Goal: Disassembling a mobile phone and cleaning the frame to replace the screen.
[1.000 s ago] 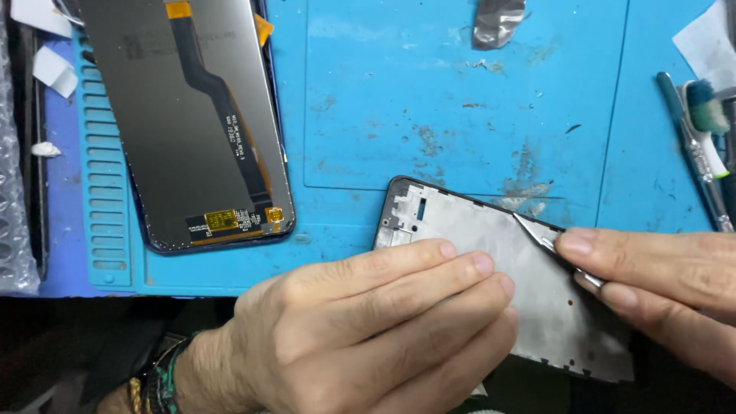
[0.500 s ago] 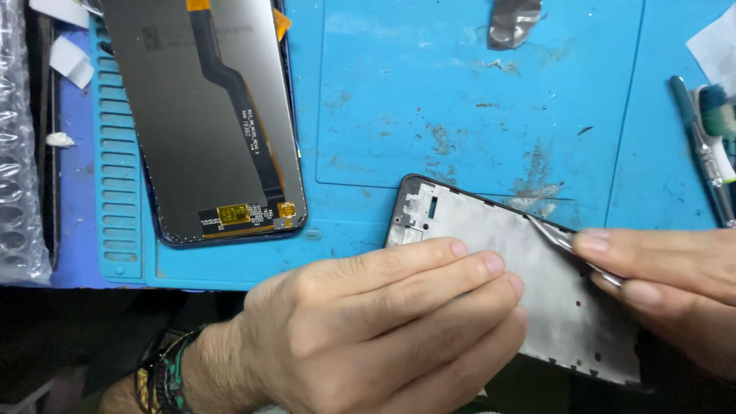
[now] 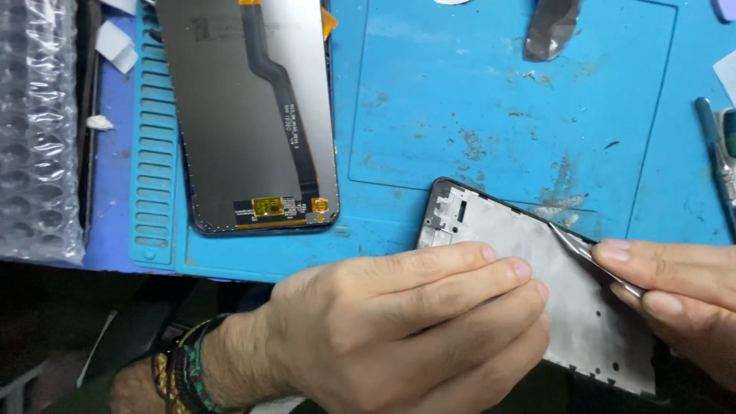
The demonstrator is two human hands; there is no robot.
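My left hand (image 3: 406,322) lies flat with fingers pressed on a silver phone middle frame (image 3: 590,322) that rests at the front edge of the blue work mat (image 3: 491,92). My right hand (image 3: 682,295) pinches metal tweezers (image 3: 586,253), whose tip touches the frame's upper edge. A phone display panel (image 3: 245,107) lies face down at the upper left, with a dark flex cable and a small gold connector near its lower end.
Bubble wrap (image 3: 38,130) lies at the far left. A crumpled piece of grey film (image 3: 550,31) sits at the top of the mat. Hand tools (image 3: 717,165) lie along the right edge. Beaded bracelets (image 3: 180,368) circle my left wrist.
The view has shifted slightly, so the mat and display panel sit further right in the picture. Both hands keep their hold on the frame and tweezers.
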